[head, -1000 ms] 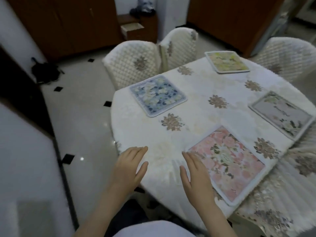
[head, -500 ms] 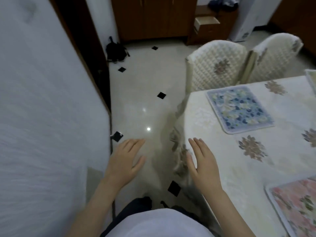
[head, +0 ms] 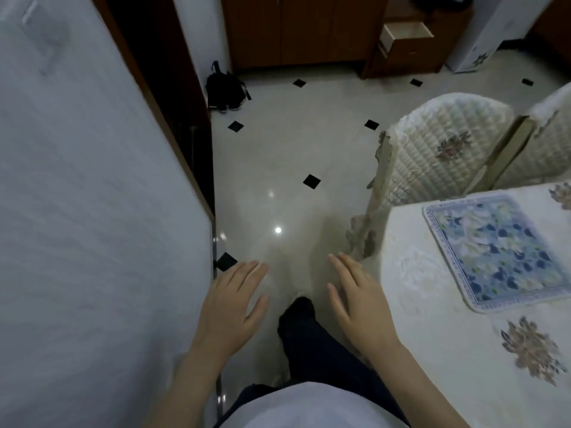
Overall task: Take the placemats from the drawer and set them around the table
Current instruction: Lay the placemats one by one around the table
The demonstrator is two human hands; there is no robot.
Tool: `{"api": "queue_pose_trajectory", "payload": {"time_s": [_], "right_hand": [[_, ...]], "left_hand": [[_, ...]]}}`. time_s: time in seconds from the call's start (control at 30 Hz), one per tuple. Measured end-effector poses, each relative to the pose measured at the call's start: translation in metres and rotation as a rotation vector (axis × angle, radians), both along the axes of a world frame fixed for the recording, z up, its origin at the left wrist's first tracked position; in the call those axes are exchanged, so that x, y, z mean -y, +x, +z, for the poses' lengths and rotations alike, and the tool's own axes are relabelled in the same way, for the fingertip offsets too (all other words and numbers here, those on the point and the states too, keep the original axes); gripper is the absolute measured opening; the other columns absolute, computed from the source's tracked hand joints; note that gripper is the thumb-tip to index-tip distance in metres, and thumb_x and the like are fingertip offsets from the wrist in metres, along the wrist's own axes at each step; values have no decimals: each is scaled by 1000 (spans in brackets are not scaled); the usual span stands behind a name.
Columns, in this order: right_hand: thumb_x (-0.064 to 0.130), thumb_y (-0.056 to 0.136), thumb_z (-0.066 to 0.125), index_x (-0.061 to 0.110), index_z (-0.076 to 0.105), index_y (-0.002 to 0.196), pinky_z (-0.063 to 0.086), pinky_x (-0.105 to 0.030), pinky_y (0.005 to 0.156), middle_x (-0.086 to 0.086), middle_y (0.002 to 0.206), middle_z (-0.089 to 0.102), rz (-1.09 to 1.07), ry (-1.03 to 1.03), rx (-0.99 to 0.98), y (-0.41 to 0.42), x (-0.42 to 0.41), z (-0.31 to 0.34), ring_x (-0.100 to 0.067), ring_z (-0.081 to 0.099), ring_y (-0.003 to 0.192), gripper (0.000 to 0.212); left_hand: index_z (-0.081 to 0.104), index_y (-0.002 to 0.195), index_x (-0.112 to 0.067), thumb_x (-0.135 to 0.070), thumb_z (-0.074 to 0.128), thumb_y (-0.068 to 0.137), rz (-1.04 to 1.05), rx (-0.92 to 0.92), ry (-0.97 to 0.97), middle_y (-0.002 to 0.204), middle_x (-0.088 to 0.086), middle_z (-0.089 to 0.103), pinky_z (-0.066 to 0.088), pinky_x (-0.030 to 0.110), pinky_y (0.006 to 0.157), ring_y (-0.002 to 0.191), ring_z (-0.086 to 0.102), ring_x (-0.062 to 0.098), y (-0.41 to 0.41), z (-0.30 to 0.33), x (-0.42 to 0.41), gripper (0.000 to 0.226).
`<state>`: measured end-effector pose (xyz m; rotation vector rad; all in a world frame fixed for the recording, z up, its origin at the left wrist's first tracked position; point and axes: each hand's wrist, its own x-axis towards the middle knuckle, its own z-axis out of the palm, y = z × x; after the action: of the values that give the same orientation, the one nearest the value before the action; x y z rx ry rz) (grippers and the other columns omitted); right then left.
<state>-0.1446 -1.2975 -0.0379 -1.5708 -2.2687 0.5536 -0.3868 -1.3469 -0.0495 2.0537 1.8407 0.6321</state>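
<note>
The left hand [head: 236, 299] hung palm down over the floor [head: 287, 156], its fingers straight and held close together, the thumb spread to the right, holding nothing. The right hand [head: 360, 301] hung level with it, well apart, palm down too, fingers straight and nearly together, thumb out to the left, also holding nothing; its outer edge lay just beside the rim of the table [head: 432, 329], though whether it touched the cloth could not be told. Between and below the two hands a dark trouser leg [head: 309, 338] reached forward, with a pale shirt front [head: 309, 406] at the bottom edge. To the left of the left hand rose a pale wall [head: 77, 211], edged by a brown door frame [head: 160, 118] with a dark opening behind it. To the right of the right hand, and a little ahead of it, a blue floral placemat [head: 497, 248] lay flat on the cream tablecloth, near the table's rim, with a brown flower motif [head: 533, 349] of the cloth nearer the person. Ahead of the mat stood two chairs [head: 438, 149] in quilted cream covers, side by side. Far ahead of both hands, across the pale tiles with small black diamonds, a black bag [head: 225, 88] sat on the floor by the door frame, brown cupboards [head: 296, 29] lined the far wall, and to their right a small cabinet showed its drawer [head: 404, 30] pulled out.
</note>
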Motion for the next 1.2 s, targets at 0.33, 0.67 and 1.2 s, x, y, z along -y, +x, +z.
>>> {"api": "queue_pose_trajectory", "payload": {"time_s": [0.33,0.67,1.2], "right_hand": [[38,97,33,16,41,143,44,-40,103,-6,143,47,-29,20,-42,-34,-224,12,-21,47,129,52],[41,95,30,16,42,143,42,-39,104,-4,142,48,-177,-7,-34,-36,-390,17,-20,46,130,56],[39,96,34,16,47,140,41,-34,102,-1,139,51,-678,69,-31,-62,-630,23,-16,49,125,51]], "left_hand": [[52,134,-13,-38,39,96,-66,-71,81,131,5,57,45,43,97,118,53,22,-34,28,-247,47],[52,135,-16,-40,37,95,-156,-78,55,130,2,57,44,39,97,117,53,19,-35,36,-436,48],[53,134,-18,-39,38,95,-659,-89,90,129,-1,57,31,28,101,118,50,16,-35,46,-810,47]]}}
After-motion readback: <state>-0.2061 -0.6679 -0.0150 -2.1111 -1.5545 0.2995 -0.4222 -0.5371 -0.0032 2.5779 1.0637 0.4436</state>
